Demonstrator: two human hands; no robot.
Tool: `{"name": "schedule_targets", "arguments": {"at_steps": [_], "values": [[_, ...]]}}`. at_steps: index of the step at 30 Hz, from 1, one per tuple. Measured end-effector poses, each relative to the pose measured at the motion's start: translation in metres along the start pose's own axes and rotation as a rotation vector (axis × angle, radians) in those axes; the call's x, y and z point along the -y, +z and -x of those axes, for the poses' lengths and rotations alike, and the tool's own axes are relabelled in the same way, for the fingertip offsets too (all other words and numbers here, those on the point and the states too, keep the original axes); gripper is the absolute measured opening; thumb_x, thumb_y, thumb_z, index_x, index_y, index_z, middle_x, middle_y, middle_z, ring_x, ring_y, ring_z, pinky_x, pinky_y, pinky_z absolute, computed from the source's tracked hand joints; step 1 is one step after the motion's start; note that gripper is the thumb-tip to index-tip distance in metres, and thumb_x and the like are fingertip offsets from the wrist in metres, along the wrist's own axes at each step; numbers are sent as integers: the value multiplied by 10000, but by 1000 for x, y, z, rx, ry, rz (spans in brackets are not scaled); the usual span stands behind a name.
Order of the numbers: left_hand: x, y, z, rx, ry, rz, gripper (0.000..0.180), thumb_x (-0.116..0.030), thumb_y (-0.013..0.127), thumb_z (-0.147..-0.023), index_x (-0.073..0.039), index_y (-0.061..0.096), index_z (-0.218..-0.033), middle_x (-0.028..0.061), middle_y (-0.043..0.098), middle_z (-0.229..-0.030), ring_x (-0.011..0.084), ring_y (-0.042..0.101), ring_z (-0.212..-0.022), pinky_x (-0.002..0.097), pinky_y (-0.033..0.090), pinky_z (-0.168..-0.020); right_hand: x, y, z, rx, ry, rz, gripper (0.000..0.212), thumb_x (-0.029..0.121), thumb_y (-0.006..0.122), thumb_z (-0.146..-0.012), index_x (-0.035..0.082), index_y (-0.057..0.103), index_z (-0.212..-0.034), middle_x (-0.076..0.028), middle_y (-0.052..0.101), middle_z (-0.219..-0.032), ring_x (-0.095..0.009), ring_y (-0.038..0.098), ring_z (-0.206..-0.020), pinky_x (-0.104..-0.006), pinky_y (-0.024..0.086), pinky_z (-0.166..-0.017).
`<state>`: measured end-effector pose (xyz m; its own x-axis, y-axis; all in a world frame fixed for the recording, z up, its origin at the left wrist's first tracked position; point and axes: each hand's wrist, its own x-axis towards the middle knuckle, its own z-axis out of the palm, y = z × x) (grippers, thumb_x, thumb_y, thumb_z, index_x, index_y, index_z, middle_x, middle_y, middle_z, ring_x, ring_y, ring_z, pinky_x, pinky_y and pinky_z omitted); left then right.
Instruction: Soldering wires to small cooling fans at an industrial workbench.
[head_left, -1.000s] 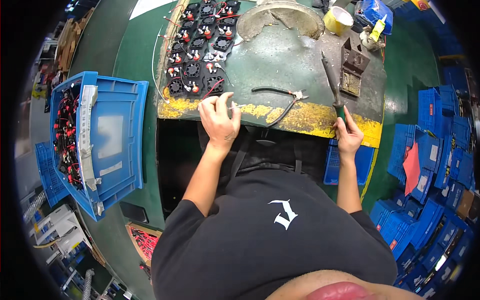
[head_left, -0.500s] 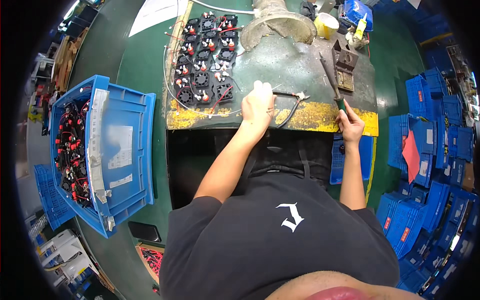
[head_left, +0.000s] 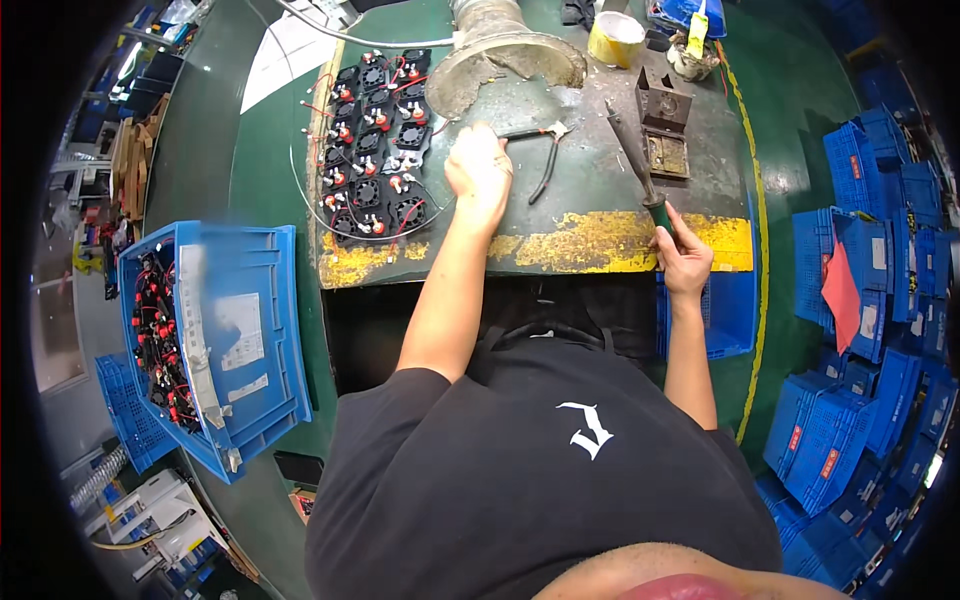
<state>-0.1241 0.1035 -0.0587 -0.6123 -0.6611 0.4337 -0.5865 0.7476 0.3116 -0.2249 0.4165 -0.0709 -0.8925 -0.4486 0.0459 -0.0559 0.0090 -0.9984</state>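
My left hand is closed over the workbench, just right of rows of small black fans with red and white connectors. A thin solder wire curves round the fans' near side into this hand; the fingertips are partly hidden. Nippers with dark handles lie right beside the hand, one handle reaching close to it. At the bench's right front, my right hand grips a soldering iron by its green handle. The iron's tip points away from me, left of a small metal stand.
A dented fume hood hangs over the bench's far middle. Behind the stand are a yellowish tub and a bottle. A blue crate of fan parts stands at left; stacked blue bins line the right.
The view has shifted, with the bench further to the left. My left hand has moved forward, away from the front edge. The right hand still holds the soldering iron.
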Motion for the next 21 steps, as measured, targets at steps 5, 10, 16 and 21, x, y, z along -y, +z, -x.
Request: {"name": "schedule_targets", "arguments": {"at_steps": [5,10,16,21], "values": [[-10,6,-17,62,-148,50,254,-282,769,-869,-82,672,-991,164,707,-946,364,705,-880,450,556,-786,1,0,0,0,-12,51,443,-5,690,-945,24,638,-1383,-2,665,-789,-15,468,-558,-186,361,-496],[-3,-10,4,-158,-44,155,231,-164,726,-869,-58,675,-1067,205,672,-996,362,666,-989,452,538,-831,-1,1,2,63,-48,189,433,7,671,-961,31,635,-1392,23,633,-789,-16,443,-571,-190,357,-512],[-16,-88,55,44,197,505,140,-86,665,-890,-50,681,-1024,159,592,-929,367,590,-874,440,503,-784,-10,-12,9,49,16,71,450,38,631,-1007,34,572,-1453,-2,634,-789,-26,420,-549,-193,344,-493],[8,-121,115,301,172,342,146,-197,728,-883,-111,704,-999,82,587,-936,292,572,-895,405,474,-786,-9,-17,0,103,84,57,440,43,617,-1022,38,567,-1459,-8,644,-792,-18,421,-544,-183,332,-479]]}}
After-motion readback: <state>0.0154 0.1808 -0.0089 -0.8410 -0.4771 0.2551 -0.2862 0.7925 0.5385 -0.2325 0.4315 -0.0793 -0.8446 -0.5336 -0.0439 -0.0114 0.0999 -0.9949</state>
